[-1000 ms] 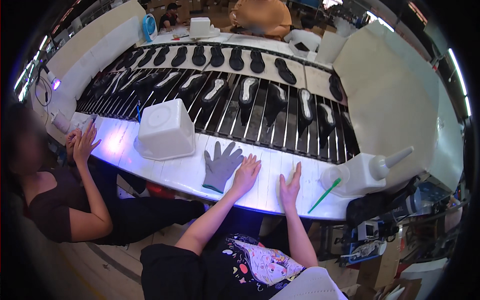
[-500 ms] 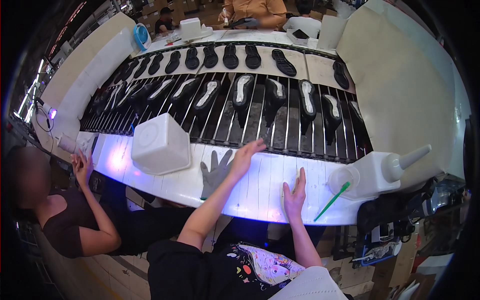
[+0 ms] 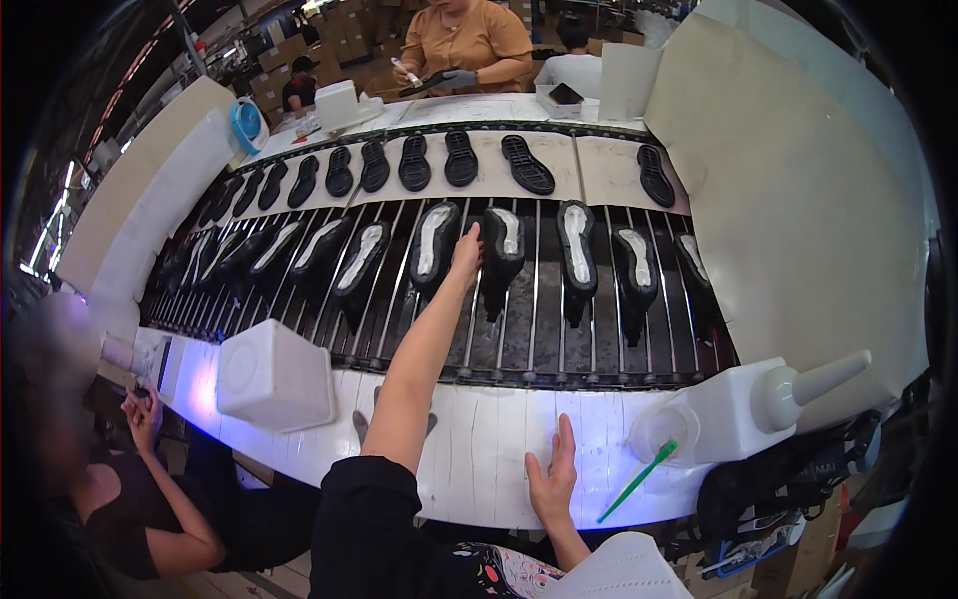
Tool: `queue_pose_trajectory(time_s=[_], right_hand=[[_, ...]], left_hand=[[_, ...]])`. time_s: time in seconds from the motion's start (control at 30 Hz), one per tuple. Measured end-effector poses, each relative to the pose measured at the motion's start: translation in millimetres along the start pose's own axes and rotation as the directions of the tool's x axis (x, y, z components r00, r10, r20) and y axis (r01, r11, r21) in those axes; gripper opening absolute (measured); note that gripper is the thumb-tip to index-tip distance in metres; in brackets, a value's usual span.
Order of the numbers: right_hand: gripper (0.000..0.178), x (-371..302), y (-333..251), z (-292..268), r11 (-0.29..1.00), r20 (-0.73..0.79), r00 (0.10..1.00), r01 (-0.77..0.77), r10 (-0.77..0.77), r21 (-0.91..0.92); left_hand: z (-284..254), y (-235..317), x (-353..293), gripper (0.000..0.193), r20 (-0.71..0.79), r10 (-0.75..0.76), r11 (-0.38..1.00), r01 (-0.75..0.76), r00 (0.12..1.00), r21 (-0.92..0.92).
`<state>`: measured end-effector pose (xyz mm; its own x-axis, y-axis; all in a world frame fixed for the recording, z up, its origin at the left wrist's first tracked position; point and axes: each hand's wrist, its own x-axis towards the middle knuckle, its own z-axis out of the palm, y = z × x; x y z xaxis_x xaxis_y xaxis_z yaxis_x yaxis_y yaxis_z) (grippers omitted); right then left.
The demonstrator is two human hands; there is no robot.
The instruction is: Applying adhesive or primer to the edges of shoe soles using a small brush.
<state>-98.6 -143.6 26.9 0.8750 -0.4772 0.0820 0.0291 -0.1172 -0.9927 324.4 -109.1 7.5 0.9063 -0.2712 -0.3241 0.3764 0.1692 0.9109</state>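
Observation:
My left hand (image 3: pixel 467 254) reaches over the roller conveyor (image 3: pixel 469 339), between two black shoe uppers. These lie bottom up, each with a white patch along its underside. One shoe upper (image 3: pixel 435 240) is just left of the hand; another shoe upper (image 3: pixel 507 236) sits close against its right side. The fingers look extended, partly turned from view; whether they touch the right-hand upper I cannot tell. My right hand (image 3: pixel 552 479) is held open by the white table's near edge, thumb apart and nothing in it. A green-handled brush (image 3: pixel 639 481) leans from a clear round container (image 3: pixel 663 431) to its right.
Behind the uppers, several black outsoles (image 3: pixel 414 163) lie in a row. A white plastic box (image 3: pixel 274 377) and a grey glove (image 3: pixel 374 411), partly behind my left arm, are on the table. A white spouted bottle (image 3: pixel 743 409) lies at right. Co-workers sit at left and across.
My left hand has moved forward from the table's edge to the uppers on the conveyor. The right hand stays open near the table edge. The whole view has shifted.

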Motion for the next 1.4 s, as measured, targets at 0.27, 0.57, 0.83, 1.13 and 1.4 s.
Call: queue_pose_trajectory(time_s=[0.27, 0.57, 0.83, 1.13, 1.4], right_hand=[[0.074, 5, -2, 0, 1.000, 0.013, 1.000, -0.008, 0.008, -0.013], [0.073, 7, 3, 0, 0.994, -0.018, 0.998, 0.053, -0.055, -0.099], [0.072, 1, 4, 2, 0.985, -0.013, 0.995, 0.099, -0.102, -0.144], [0.066, -4, 6, -5, 0.972, -0.152, 0.962, 0.213, -0.226, -0.098], [0.053, -41, -37, -78, 0.958, -0.564, 0.779, 0.171, -0.274, -0.230]], left_hand=[[-3, 2, 71, 0.082, -0.063, -0.054, 0.986, 0.063, 0.997, 0.153], [17, -13, 49, 0.080, 0.222, 0.140, 0.978, -0.170, 0.965, 0.119], [18, 2, 5, 0.073, 0.176, 0.179, 0.932, -0.224, 0.968, 0.286], [33, 28, -182, 0.057, 0.063, 0.351, 0.932, -0.342, 0.934, -0.121], [0, -57, -354, 0.062, -0.351, 0.721, 0.656, -0.752, 0.598, 0.067]])
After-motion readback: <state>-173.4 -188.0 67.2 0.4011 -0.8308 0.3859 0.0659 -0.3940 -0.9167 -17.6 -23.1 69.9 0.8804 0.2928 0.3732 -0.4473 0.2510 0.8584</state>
